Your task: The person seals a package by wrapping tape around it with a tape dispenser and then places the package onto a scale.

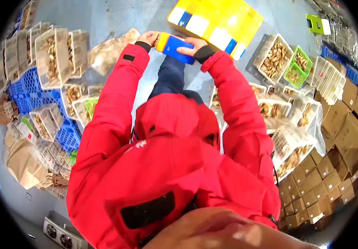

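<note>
A small blue box with an orange end (pixel 174 47) is held between my two hands, over my knee. My left hand (pixel 148 38) is closed at its orange end; the fingertips are partly hidden. My right hand (pixel 193 46) grips the blue end, with fingers over the top edge and the thumb on the blue face. Just beyond the box lies a large yellow carton (pixel 216 18) with blue and white patches, on the grey floor. A crumpled tan sheet (pixel 112 52) is spread on the floor beside my left hand.
White baskets of brownish lumpy pieces (pixel 51 58) stand on blue pallets (pixel 33 89) at left. To the right are another filled white basket (pixel 275 58), green baskets (pixel 298 66) and stacked cardboard boxes (pixel 324 178). A green-and-white flat device (pixel 318 25) lies far right.
</note>
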